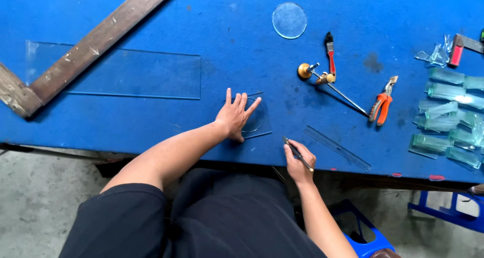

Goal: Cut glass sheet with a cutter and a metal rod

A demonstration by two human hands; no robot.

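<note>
On the blue tabletop (151,122), the left hand (235,116) presses spread fingers on one small glass square (257,121), the right hand (299,162) pinches one slim glass cutter (296,152), near one clear ruler (337,147), one glass disc (289,20) and one pair of orange pliers (382,106).

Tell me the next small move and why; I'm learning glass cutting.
Probably bring the right hand with its cutter up to the small glass square. The left hand lies flat on it, while the cutter is off the glass near the table edge.
</note>
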